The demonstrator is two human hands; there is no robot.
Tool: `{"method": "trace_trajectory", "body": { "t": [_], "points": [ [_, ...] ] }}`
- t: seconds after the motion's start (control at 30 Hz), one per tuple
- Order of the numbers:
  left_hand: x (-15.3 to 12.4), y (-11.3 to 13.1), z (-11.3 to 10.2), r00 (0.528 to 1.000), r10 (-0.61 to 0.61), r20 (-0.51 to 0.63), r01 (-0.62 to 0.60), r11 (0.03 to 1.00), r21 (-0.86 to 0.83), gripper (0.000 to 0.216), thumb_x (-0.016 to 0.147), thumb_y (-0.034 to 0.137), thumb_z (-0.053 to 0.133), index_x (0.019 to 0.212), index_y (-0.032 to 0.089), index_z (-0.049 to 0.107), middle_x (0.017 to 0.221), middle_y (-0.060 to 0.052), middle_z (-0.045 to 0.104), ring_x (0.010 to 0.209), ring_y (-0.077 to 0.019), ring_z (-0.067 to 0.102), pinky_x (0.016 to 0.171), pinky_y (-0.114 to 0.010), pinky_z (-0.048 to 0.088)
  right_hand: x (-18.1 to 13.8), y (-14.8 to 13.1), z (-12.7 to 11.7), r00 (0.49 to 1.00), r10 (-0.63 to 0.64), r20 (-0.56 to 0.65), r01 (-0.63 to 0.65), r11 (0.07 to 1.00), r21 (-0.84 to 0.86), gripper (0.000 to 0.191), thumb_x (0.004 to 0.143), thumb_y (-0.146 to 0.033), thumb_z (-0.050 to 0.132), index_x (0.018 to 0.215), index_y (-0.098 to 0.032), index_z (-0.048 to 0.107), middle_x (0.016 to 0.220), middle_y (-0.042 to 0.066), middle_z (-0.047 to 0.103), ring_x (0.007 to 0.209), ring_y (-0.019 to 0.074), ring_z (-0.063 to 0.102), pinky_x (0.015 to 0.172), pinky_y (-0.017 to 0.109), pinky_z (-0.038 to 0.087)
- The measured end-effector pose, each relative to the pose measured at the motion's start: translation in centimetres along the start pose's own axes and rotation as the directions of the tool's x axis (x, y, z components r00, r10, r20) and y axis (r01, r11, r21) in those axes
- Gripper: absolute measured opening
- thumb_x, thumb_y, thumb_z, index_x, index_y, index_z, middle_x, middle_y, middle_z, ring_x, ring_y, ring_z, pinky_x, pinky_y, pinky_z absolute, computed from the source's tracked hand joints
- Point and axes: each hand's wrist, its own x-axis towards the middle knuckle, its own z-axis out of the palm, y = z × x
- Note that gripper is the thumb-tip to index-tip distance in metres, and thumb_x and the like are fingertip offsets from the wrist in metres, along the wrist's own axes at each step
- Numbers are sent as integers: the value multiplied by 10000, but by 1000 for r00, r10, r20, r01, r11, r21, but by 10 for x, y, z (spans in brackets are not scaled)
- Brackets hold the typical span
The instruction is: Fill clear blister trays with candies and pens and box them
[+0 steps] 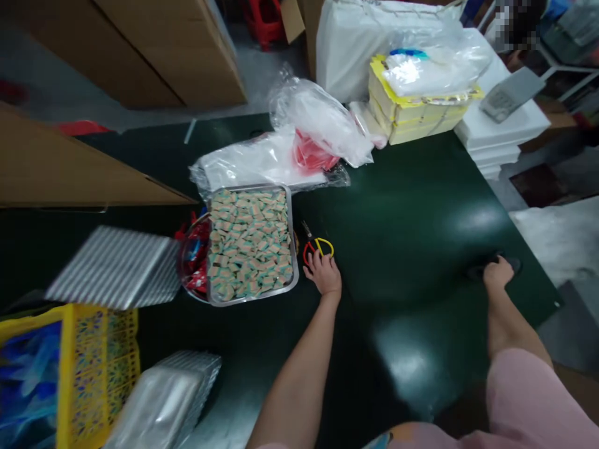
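Begin at the left with a yellow openwork plastic basket (68, 368), then pass a tipped, ribbed silver stack of metal trays (116, 265) to reach a rectangular silver metal tray (294, 249) filled with small pink-and-green pieces (250, 243). Just right of that rim, on the dark green table (397, 206), find a small pair of scissors with one red and one yellow looped handle (311, 239). Lying with loops toward the left hand (324, 277) and blades pointing away from it, slightly leftward. Look for the left fingers right at those loops: spread, slightly bent, palm down, closed around nothing; cannot tell whether touching the handles or just above. Set roughly in line with the long axis, nearer the loops than the tips. Cross a broad stretch of table to come to the right hand (498, 272), well apart from the scissors and clearly the farther of the two. Resting near the table's right edge, fingers curled, at a flat, black, blurred object (515, 265); cannot tell whether gripping it or merely pressing down.
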Motion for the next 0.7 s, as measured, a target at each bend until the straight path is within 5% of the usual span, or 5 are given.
{"method": "trace_trajectory", "body": {
  "t": [0.2,0.37,0.43,0.57,0.7],
  "points": [
    [2,1,0,1000,11,-13,-11,998,-56,190,915,278,465,964,211,637,1373,-99,523,1415,-277,289,1153,-551,116,-148,-83,-34,919,-372,130,315,892,325,481,801,-140,384,1220,-171,618,1191,119,654,1140,214,589,998,405,462],
    [7,2,2,999,20,-46,-24,997,-78,164,887,287,495,936,185,614,1340,-122,526,1394,-275,316,1140,-559,132,-268,-225,9,246,-922,300,678,385,627,410,883,-277,499,1285,-294,576,1371,65,562,1347,252,414,981,454,424],
    [11,-1,3,996,35,-76,-42,996,-85,167,880,294,504,923,175,613,1329,-130,529,1378,-280,338,1134,-561,140,-268,-252,27,152,-940,306,707,320,631,373,937,-346,468,1297,-297,556,1403,48,538,1381,263,357,1001,489,382],
    [18,-10,5,992,58,-111,-67,994,-83,158,859,302,527,858,168,610,1309,-138,531,1318,-288,411,1131,-555,163,-173,-227,52,382,-830,407,683,550,480,371,983,-288,387,1330,-269,516,1496,45,431,1421,244,281,1048,494,317],
    [14,9,14,996,8,-86,-14,997,-70,160,815,321,567,803,167,606,1265,-145,541,1271,-316,453,1112,-590,184,-47,-97,54,733,-503,458,449,863,230,406,978,-228,344,1354,-211,497,1489,92,433,1399,257,312,1036,486,342]
  ]
}}
